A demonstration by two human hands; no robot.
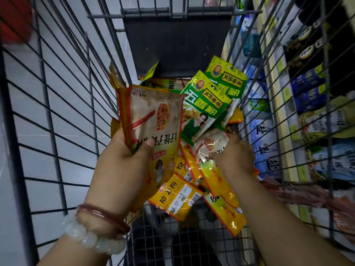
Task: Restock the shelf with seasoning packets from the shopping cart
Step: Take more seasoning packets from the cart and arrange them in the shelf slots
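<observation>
Left hand (pixel 123 150) pinching a packet stack (pixel 151 120); right hand (pixel 235 156), at three o'clock, gripping another packet (pixel 207 146), which may slip, being glossy.

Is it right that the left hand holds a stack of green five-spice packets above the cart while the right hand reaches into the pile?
Not quite. The head view shows the left hand gripping a stack of beige-and-yellow seasoning packets, not green ones. The green five-spice packets lie in the shopping cart. The rest stands: the right hand reaches into the pile.
</observation>
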